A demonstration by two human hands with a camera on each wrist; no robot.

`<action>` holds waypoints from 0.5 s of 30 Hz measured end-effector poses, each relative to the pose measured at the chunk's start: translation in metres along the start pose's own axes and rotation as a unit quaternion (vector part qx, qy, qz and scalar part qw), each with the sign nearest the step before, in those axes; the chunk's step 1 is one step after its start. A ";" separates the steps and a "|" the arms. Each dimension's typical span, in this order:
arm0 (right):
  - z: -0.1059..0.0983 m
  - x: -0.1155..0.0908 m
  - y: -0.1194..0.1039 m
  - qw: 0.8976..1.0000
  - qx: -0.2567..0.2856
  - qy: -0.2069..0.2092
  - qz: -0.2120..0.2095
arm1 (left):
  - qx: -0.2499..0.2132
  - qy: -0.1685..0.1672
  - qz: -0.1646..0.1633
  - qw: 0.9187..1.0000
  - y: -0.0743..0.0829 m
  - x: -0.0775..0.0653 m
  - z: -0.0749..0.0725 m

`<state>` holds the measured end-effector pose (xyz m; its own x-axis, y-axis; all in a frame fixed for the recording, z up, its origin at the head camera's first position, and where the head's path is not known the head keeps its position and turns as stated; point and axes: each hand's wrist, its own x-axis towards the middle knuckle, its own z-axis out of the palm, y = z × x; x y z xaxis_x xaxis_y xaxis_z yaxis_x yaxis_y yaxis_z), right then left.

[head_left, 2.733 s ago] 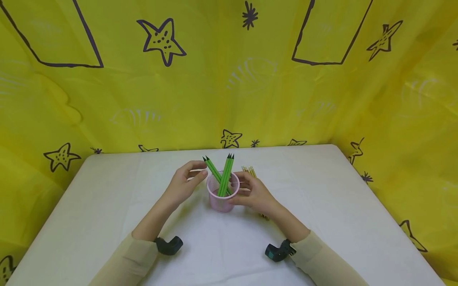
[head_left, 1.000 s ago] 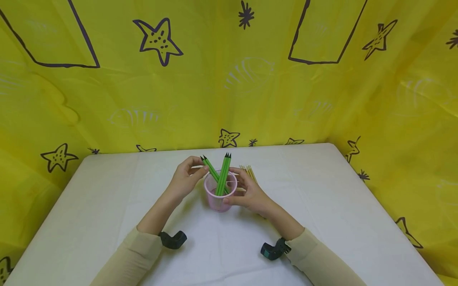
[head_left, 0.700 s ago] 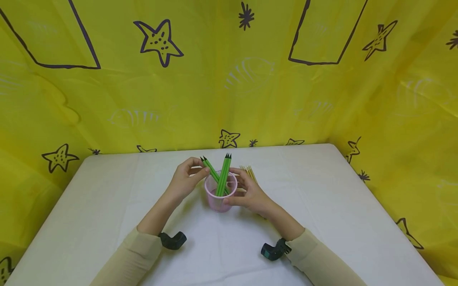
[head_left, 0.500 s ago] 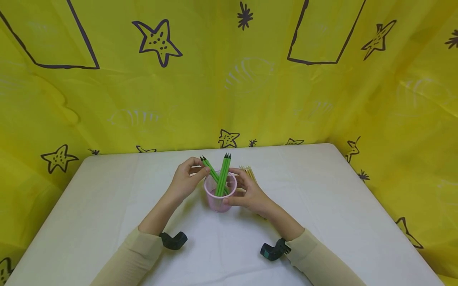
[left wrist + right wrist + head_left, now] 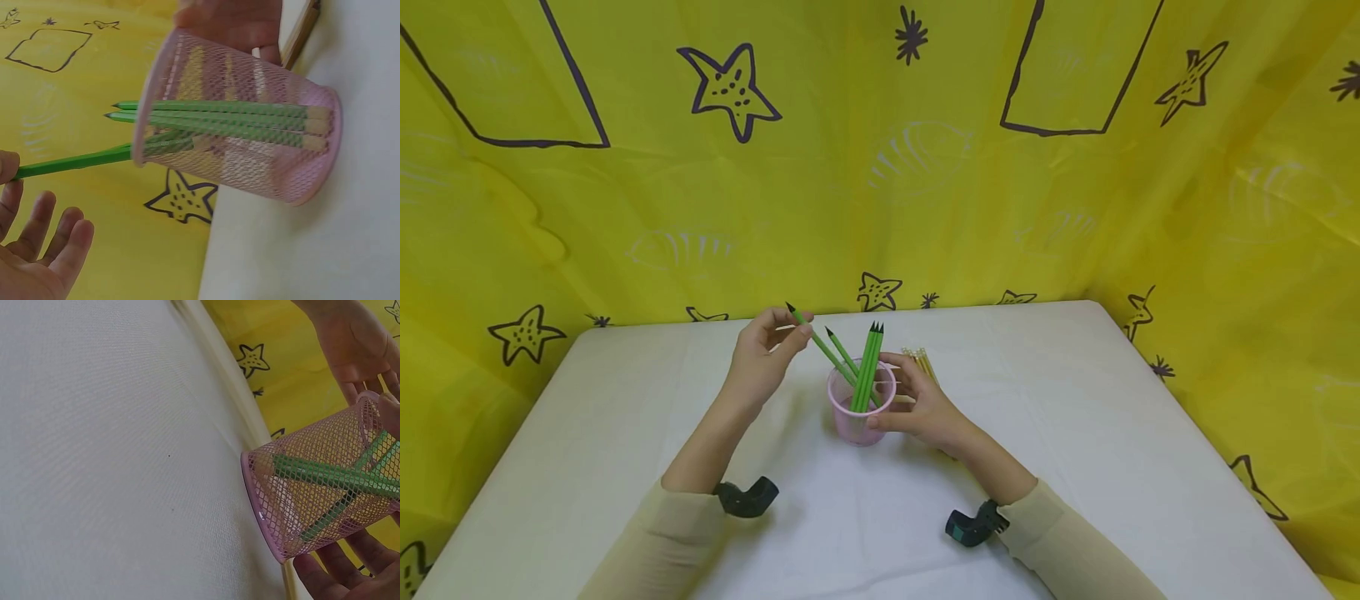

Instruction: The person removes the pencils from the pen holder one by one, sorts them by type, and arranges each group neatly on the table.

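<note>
A pink mesh pencil cup [image 5: 857,429] stands upright on the white table, with several green pencils [image 5: 867,375] leaning in it, dark points up. My left hand [image 5: 763,354] pinches one green pencil [image 5: 820,342] near its point between thumb and fingers; its lower end is still inside the cup. In the left wrist view this pencil [image 5: 75,164] slants out over the cup's rim, and the other fingers are spread. Curled round the cup's right side, my right hand [image 5: 925,404] grips it, thumb at the front; the right wrist view shows fingers [image 5: 337,569] against the mesh [image 5: 312,444].
Several gold-coloured pencils [image 5: 925,362] lie on the table just behind and beneath my right hand, partly hidden by it. The white-covered table [image 5: 1060,417] ends at a yellow curtain [image 5: 820,208] printed with starfish and fish. A dark camera sits on each wrist.
My left hand has taken hold of a green pencil and drawn it up and to the left, partly out of the cup. The right hand has stayed on the cup.
</note>
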<state>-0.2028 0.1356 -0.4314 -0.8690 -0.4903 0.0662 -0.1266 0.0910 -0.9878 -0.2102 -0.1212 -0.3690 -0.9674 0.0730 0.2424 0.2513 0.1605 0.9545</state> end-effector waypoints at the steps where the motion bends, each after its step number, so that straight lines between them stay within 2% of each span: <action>1: 0.000 0.000 0.000 1.000 -0.001 0.000 0.001 | -0.007 0.002 0.001 1.000 0.002 -0.001 -0.002; 4: 0.000 0.000 0.001 1.000 -0.001 0.001 0.002 | -0.032 0.007 0.010 0.999 0.009 -0.002 -0.009; 9: 0.000 0.001 -0.001 1.000 -0.001 -0.001 0.003 | -0.077 0.013 0.044 0.996 0.016 -0.005 -0.017; 15: 0.000 0.001 -0.001 1.000 -0.008 0.002 0.008 | -0.108 0.025 0.071 0.991 0.024 -0.012 -0.026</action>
<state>-0.2038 0.1347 -0.4304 -0.8730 -0.4851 0.0512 -0.1201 0.1120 -0.9864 -0.1937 -0.1439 -0.3442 -0.9244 0.0308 0.3801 0.3777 -0.0638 0.9237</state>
